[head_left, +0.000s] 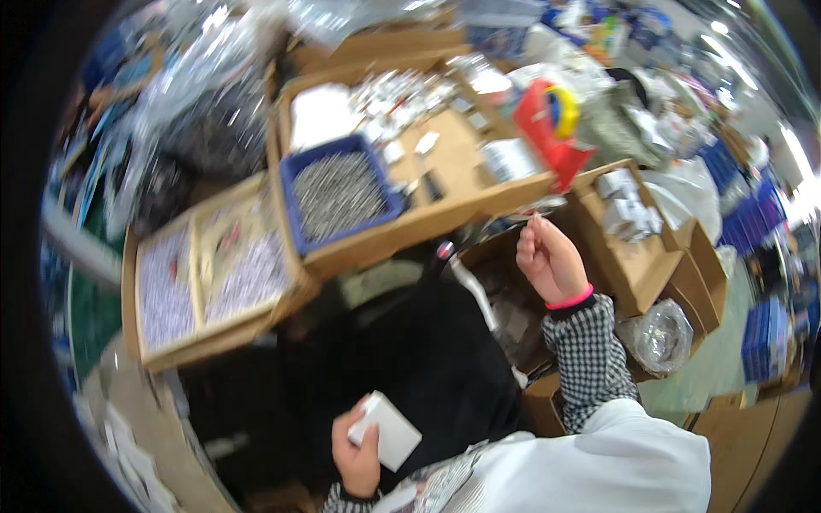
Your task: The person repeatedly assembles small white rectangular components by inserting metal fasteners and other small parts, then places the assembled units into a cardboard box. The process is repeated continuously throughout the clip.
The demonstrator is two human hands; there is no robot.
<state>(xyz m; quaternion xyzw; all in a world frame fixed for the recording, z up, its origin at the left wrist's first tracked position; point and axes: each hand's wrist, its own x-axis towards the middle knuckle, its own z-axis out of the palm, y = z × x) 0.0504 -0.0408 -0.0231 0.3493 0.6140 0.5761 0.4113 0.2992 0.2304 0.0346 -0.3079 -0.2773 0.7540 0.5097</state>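
Low in front of my body, my left hand (pixel 356 453) grips a small white box (pixel 386 430), with the thumb across its face. My right hand (pixel 547 258) is raised at the front right corner of a shallow cardboard tray (pixel 436 215). Its fingertips are pinched together; whatever they may hold is too small and blurred to make out. Inside the tray, a blue bin (pixel 397 203) holds many thin grey metal pieces (pixel 340 195), and white and silvery small parts (pixel 398 98) lie in a heap behind it.
A red tape dispenser (pixel 534 120) with a yellow roll stands at the tray's right end. Right of my hand, an open carton (pixel 654 265) contains small white boxes (pixel 629 209). On the left sits a divided box (pixel 198 282) of pale lilac pieces. Clear plastic wrap (pixel 660 338) lies by the carton.
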